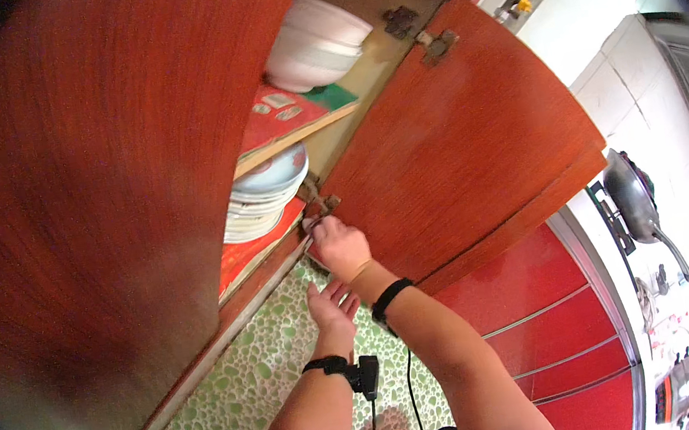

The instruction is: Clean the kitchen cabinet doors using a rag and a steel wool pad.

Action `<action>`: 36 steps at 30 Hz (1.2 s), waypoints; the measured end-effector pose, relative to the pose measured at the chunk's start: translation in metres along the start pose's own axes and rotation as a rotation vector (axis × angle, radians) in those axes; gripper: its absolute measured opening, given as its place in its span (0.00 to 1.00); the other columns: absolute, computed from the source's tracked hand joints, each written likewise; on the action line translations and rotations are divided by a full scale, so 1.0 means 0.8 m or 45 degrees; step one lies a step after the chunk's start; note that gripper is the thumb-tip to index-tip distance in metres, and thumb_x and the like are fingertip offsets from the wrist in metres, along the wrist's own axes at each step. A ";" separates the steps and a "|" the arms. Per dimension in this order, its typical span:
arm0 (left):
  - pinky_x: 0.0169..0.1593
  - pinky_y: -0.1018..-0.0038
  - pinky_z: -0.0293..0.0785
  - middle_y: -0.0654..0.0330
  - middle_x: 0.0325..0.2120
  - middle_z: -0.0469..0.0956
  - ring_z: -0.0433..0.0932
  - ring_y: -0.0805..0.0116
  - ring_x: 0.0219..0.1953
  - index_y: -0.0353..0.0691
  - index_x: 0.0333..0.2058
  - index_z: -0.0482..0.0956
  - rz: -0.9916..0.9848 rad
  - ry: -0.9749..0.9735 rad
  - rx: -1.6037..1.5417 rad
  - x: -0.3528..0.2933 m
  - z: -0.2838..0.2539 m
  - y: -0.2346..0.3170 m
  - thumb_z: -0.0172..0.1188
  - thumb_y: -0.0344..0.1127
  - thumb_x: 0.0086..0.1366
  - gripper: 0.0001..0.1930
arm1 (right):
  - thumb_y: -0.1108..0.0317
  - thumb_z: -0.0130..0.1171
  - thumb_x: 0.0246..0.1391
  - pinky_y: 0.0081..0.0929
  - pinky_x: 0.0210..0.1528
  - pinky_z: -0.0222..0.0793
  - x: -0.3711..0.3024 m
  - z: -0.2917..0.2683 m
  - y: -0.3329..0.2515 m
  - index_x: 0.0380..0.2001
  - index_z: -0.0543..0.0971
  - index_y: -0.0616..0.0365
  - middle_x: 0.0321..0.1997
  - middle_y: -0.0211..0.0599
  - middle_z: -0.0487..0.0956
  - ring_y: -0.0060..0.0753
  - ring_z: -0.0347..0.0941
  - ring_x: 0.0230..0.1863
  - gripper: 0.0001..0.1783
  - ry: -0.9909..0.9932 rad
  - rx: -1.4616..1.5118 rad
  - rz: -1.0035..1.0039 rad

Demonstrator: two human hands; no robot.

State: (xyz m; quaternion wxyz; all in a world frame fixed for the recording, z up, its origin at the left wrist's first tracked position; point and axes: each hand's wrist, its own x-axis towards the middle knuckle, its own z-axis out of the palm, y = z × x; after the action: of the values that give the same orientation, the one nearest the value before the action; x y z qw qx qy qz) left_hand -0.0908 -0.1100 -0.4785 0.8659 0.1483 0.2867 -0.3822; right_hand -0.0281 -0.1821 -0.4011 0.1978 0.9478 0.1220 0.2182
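Note:
My right hand (341, 245) is closed at the lower corner of an open wooden cabinet door (472, 130), right beside the lower metal hinge (321, 201). Its fingertips pinch at something small there that I cannot make out. Just below it, my left hand (332, 313) is open, palm up and fingers apart, with nothing visible in it. Inside the cabinet, a stack of plates (254, 217) stands on the red-lined bottom, close to the right hand. Above them a shelf (296, 139) carries stacked white bowls (319, 42).
Another wooden door (116, 174) fills the left side. The upper hinge (437, 47) joins the right door to the frame. Beyond are red drawers (547, 319) and a wok (630, 195) on a stove. The floor (235, 374) is green pebble-patterned, and cables (412, 396) hang by my wrists.

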 end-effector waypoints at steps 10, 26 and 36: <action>0.55 0.62 0.68 0.60 0.45 0.77 0.75 0.59 0.46 0.41 0.59 0.74 0.028 0.119 0.062 -0.019 0.015 -0.003 0.43 0.62 0.75 0.32 | 0.69 0.57 0.54 0.35 0.27 0.78 0.045 -0.046 -0.002 0.36 0.78 0.57 0.37 0.39 0.74 0.37 0.79 0.32 0.07 0.010 -0.192 0.103; 0.53 0.63 0.72 0.54 0.49 0.81 0.81 0.57 0.48 0.36 0.59 0.74 -0.012 0.008 0.063 -0.021 0.024 0.003 0.42 0.59 0.76 0.31 | 0.71 0.55 0.58 0.36 0.26 0.79 0.094 -0.111 0.037 0.37 0.76 0.56 0.39 0.41 0.75 0.40 0.80 0.29 0.05 0.306 -0.182 0.285; 0.44 0.67 0.72 0.60 0.39 0.82 0.80 0.63 0.37 0.41 0.49 0.77 0.024 0.064 0.049 -0.012 0.016 0.030 0.43 0.59 0.75 0.27 | 0.71 0.58 0.54 0.35 0.28 0.79 0.056 -0.055 -0.005 0.35 0.75 0.57 0.36 0.40 0.74 0.38 0.81 0.30 0.06 0.121 -0.016 0.345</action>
State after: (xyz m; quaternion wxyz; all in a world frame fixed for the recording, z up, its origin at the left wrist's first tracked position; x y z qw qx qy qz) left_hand -0.0733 -0.0950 -0.4613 0.8590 0.1773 0.2996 -0.3754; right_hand -0.0096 -0.1503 -0.3497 0.1663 0.9430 0.0009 0.2882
